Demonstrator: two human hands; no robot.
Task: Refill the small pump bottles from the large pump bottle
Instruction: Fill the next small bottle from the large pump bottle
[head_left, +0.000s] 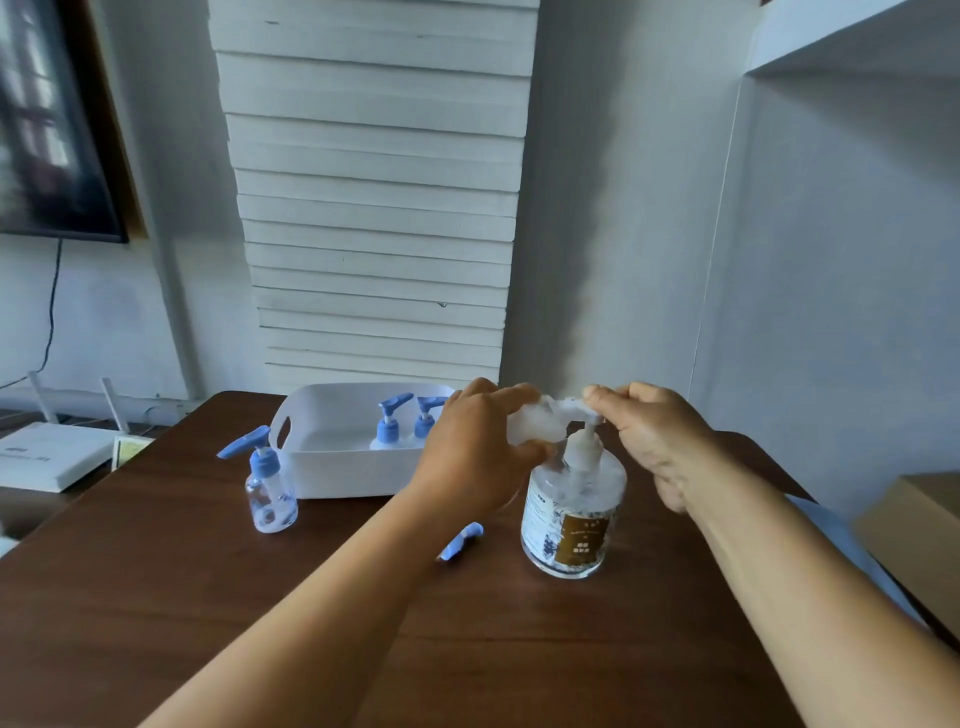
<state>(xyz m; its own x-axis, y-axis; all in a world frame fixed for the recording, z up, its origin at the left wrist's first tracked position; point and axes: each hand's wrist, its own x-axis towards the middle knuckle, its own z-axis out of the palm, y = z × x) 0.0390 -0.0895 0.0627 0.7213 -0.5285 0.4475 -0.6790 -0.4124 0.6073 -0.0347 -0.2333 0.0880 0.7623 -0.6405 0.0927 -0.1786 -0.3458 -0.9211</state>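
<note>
Large pump bottle (571, 512) stands right of tray (332, 467).

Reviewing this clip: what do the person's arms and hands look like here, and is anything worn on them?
Both forearms are bare up to the frame edge: no sleeves show. The left hand and right hand wear no gloves, and no rings, watch or bracelet can be seen on the fingers or wrists. No markings, bandages or cables show on either arm.

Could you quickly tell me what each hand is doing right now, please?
Left hand: grips a small clear bottle, held tilted at the large bottle's spout.
Right hand: fingers curled on the large bottle's pump head.
</note>
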